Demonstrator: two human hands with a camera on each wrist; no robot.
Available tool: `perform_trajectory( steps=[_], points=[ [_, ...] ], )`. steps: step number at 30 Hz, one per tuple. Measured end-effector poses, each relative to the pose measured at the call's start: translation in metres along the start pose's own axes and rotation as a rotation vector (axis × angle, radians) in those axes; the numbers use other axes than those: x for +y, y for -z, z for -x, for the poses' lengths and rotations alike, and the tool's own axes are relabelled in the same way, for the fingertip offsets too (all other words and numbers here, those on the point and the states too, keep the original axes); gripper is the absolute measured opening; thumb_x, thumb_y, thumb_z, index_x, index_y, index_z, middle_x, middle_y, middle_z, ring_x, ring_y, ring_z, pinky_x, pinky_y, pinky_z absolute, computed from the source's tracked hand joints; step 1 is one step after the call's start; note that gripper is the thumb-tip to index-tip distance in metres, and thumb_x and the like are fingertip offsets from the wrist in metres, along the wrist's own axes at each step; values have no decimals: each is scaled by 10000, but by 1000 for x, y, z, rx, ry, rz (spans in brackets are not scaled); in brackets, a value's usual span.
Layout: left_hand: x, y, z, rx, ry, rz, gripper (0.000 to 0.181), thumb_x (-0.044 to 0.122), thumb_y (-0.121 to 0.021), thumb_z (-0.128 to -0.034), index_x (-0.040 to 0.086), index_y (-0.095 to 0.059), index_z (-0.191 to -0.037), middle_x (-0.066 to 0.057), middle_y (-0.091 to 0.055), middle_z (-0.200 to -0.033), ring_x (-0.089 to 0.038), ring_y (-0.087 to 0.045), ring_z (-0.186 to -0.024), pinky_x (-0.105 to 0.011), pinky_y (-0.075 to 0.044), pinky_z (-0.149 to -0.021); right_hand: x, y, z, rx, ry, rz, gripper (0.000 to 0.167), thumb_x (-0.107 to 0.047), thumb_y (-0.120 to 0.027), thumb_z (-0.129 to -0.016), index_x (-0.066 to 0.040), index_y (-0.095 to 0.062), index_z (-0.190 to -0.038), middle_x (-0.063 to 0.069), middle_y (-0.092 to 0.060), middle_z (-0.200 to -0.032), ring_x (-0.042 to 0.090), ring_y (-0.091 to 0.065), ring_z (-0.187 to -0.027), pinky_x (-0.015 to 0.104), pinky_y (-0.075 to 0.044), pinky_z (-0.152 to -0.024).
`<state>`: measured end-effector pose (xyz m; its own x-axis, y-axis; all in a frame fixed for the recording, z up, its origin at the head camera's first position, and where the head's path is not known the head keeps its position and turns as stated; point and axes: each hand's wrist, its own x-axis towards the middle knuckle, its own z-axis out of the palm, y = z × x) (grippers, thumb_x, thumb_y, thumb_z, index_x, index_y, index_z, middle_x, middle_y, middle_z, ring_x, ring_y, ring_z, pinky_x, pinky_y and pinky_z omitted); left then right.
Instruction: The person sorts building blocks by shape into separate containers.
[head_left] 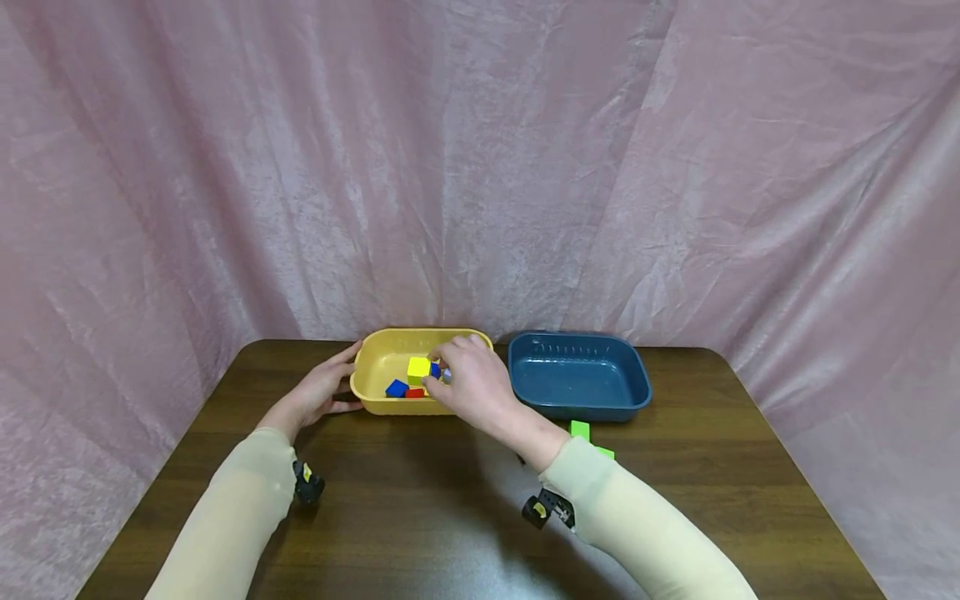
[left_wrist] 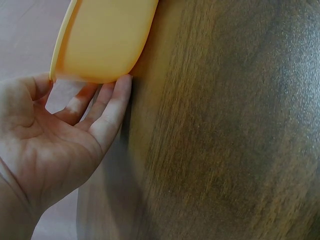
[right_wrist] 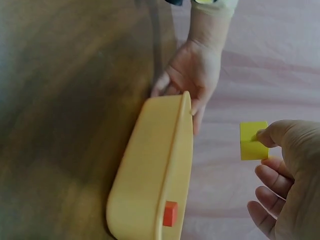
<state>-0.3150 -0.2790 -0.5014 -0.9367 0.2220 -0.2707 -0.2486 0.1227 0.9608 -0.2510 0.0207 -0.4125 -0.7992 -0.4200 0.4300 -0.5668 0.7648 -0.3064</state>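
My right hand (head_left: 476,379) pinches a yellow block (head_left: 418,371) above the yellow basket (head_left: 420,407). The right wrist view shows thumb and fingertips of this hand (right_wrist: 295,172) on the yellow block (right_wrist: 250,135), beyond the rim of the basket (right_wrist: 145,165). At the basket's left end, my left hand (head_left: 318,390) holds its wall; in the left wrist view that hand (left_wrist: 60,140) has its thumb at the rim and fingers against the lower side of the basket (left_wrist: 105,40). Blue block (head_left: 396,388) and red block (head_left: 414,393) lie inside, with others partly hidden by my right hand.
A dark blue basket (head_left: 577,411) stands to the right of the yellow one on the brown wooden table (head_left: 397,517). Green blocks (head_left: 580,429) lie in front of it, partly behind my right forearm. A pink curtain (head_left: 480,167) hangs behind the table.
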Motion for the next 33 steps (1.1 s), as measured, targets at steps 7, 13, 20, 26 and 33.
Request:
perform_trajectory(
  steps=[7, 13, 20, 26, 33],
  points=[
    [-1, -1, -1, -3, 5, 15, 620, 255, -396, -1115, 362, -106, -1652, -184, -196, -1667, -396, -473, -1347, -546, -515, -989, 4, 3, -16, -20, -15, 9, 333, -356, -778, -903, -121, -763, -1139, -13, -675, -981, 162, -504, -902, 291, -460, -739],
    [-2, 0, -2, 0, 4, 19, 621, 244, -397, -1114, 351, -112, -1655, -168, -185, -1671, -399, -472, -1344, -537, -526, -974, 8, 3, -29, -35, -29, 23, 332, -372, -752, -919, -140, -753, -1156, -28, -677, -1030, 165, -520, -952, 315, -472, -801],
    [-3, 2, -2, -6, 1, 20, 622, 226, -384, -1115, 346, -100, -1655, -183, -201, -1664, -411, -460, -1353, -541, -524, -975, 12, 2, -46, -66, -61, 55, 315, -384, -736, -929, -164, -752, -1153, -37, -668, -1045, 171, -522, -968, 326, -467, -824],
    [-2, 2, -1, -4, 0, 17, 618, 225, -382, -1116, 343, -105, -1656, -182, -192, -1667, -419, -445, -1368, -543, -524, -975, 14, -2, -61, -97, -100, 106, 343, -432, -722, -939, -173, -745, -1163, -42, -656, -1062, 176, -503, -967, 329, -456, -813],
    [-2, 0, 1, -5, -3, 11, 614, 237, -385, -1119, 346, -105, -1656, -182, -186, -1670, -423, -441, -1372, -541, -526, -974, 16, -11, -68, -138, -144, 158, 335, -459, -716, -938, -203, -742, -1153, -56, -637, -1067, 186, -488, -992, 354, -446, -840]
  ],
)
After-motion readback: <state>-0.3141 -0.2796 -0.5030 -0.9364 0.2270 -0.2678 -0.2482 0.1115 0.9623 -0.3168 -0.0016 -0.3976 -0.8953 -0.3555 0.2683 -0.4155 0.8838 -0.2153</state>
